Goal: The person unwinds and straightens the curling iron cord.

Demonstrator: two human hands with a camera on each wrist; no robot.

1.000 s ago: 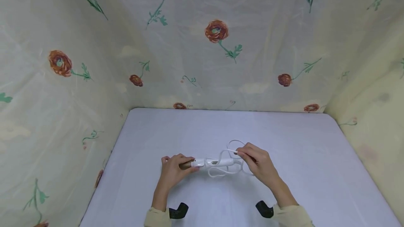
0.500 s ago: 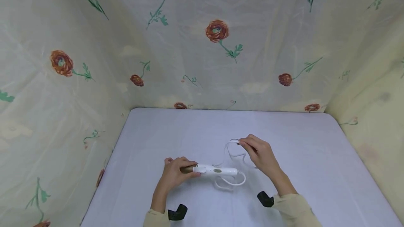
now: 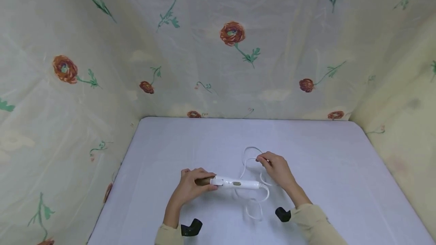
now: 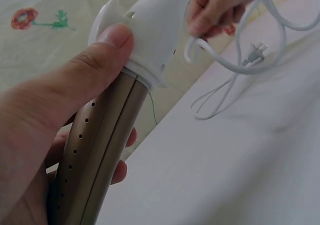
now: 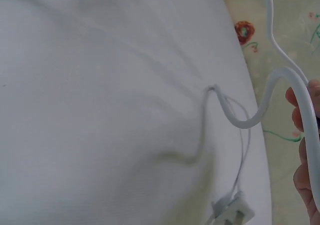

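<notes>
A hair straightener (image 3: 237, 183) with a white handle and a brown barrel lies level over the table, its handle toward the right. My left hand (image 3: 189, 187) grips the barrel, thumb on the white collar. In the left wrist view, small holes and a lengthwise seam run along the barrel (image 4: 107, 135). My right hand (image 3: 280, 170) pinches the white cord (image 3: 243, 165) beyond the handle's end; the exact pinch point is partly hidden by the fingers. Loops of cord hang around the handle's end. The two-pin plug (image 4: 256, 54) is low near the tabletop in the left wrist view.
The table (image 3: 306, 143) has a white cover with rounded far corners. Flower-printed sheeting (image 3: 265, 93) stands behind it and on both sides. A black angled piece (image 3: 192, 228) sits at the left sleeve, another black piece (image 3: 282, 214) at the right sleeve.
The cord that crossed over the handle has come off it, and its loops have spread out. My right hand rose, then came lower. The straightener shifted slightly right and nearer.
</notes>
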